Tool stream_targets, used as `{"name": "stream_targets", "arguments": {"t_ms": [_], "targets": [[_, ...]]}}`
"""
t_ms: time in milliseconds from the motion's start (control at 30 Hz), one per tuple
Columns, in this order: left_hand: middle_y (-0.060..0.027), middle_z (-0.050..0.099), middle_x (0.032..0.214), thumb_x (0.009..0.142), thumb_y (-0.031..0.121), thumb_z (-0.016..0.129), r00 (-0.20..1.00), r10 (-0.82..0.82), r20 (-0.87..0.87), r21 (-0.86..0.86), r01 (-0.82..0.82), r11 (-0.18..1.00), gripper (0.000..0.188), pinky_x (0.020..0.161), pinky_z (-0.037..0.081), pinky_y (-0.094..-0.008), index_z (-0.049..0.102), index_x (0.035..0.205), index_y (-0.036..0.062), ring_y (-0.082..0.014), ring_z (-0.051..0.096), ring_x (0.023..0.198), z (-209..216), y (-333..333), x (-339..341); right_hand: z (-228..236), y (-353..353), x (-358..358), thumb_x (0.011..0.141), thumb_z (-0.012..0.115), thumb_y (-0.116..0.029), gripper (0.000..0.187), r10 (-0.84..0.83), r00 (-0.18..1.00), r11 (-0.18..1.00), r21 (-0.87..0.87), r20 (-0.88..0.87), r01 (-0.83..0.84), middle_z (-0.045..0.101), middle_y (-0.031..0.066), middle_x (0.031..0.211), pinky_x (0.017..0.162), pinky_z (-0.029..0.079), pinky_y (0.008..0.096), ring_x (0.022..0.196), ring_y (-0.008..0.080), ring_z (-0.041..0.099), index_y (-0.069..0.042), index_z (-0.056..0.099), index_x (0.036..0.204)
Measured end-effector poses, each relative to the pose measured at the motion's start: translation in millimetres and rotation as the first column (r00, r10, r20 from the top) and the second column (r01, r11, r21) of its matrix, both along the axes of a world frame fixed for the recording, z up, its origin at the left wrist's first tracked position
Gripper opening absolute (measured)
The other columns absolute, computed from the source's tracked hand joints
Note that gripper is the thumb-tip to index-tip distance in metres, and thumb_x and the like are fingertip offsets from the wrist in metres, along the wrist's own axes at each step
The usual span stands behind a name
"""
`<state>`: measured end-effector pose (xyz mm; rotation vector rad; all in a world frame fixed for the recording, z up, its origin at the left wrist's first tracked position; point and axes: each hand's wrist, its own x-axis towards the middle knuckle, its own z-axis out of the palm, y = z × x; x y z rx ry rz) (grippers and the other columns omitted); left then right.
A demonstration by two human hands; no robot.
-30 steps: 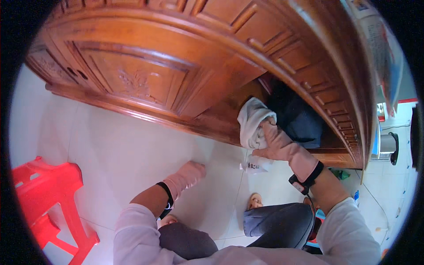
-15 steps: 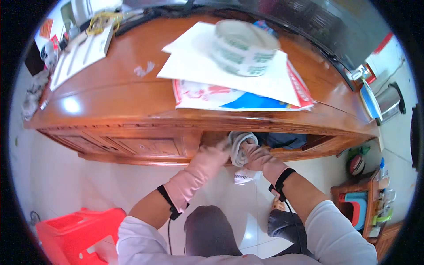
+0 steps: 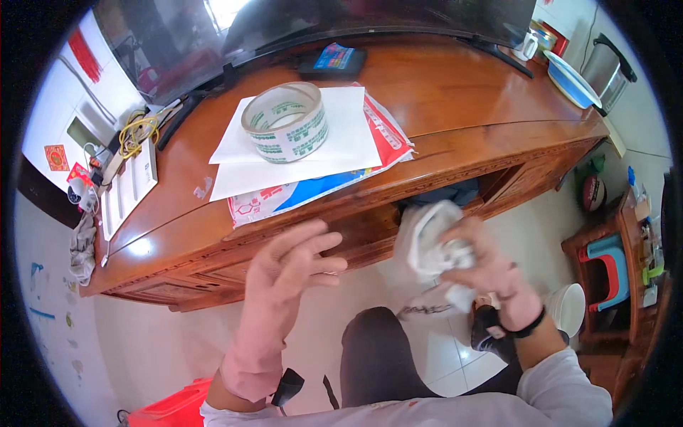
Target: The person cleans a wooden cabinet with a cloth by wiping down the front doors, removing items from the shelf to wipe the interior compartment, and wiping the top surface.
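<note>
My right hand (image 3: 491, 263), in a pink glove, is closed on a bunched pale grey-white cloth (image 3: 421, 242), blurred by motion. A thin white piece with dark print (image 3: 435, 302) hangs beneath it; whether the two are joined I cannot tell. The pink-gloved left hand (image 3: 288, 267) is empty, its fingers spread, in front of the cabinet's front edge. Just behind the bundle, the wooden cabinet (image 3: 445, 107) has an opening with a dark cloth (image 3: 455, 192) inside.
On the cabinet top, a wide tape roll (image 3: 302, 142) stands on white sheets (image 3: 228, 181) over a printed plastic bag (image 3: 309, 192). Behind is a television (image 3: 370, 18). A red stool (image 3: 171, 409) is at lower left; a white bucket (image 3: 569, 309) stands by a small wooden cabinet (image 3: 605, 245) at right.
Both hands were at the cabinet opening on the cloth. My left hand has let go and moved left; the right has drawn the bundle out rightward. The view has turned right.
</note>
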<state>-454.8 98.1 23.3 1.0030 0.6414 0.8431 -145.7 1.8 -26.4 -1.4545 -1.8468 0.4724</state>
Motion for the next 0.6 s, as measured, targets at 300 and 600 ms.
{"name": "stream_targets", "arguments": {"t_ms": [300,600], "targets": [[-0.0231,0.066,0.1,0.099,0.047,0.034,0.964,0.264,-0.01,-0.026,-0.265,0.964,0.061,0.06,0.053,-0.0269,0.047,0.127,-0.0052,-0.0248,0.068,0.077,26,15,-13,104,74,59,0.073,0.074,-0.018,0.052,-0.397,0.916,0.902,0.208,0.059,0.378,0.062,0.0085,0.105,0.084,0.047,0.03,0.095,0.0185,0.059,-0.001,0.054,0.119],[-0.0076,0.058,0.122,0.1,0.042,0.042,0.798,0.519,-0.305,0.23,-0.467,0.854,0.052,0.062,0.041,-0.0135,0.043,0.136,0.0049,-0.0064,0.057,0.084,33,40,-2,125,100,56,0.072,0.08,-0.027,0.065,-0.421,0.907,0.883,-0.219,0.018,0.414,0.061,0.0125,0.107,0.087,0.046,0.0321,0.099,0.0231,0.059,0.0,0.049,0.122]]}}
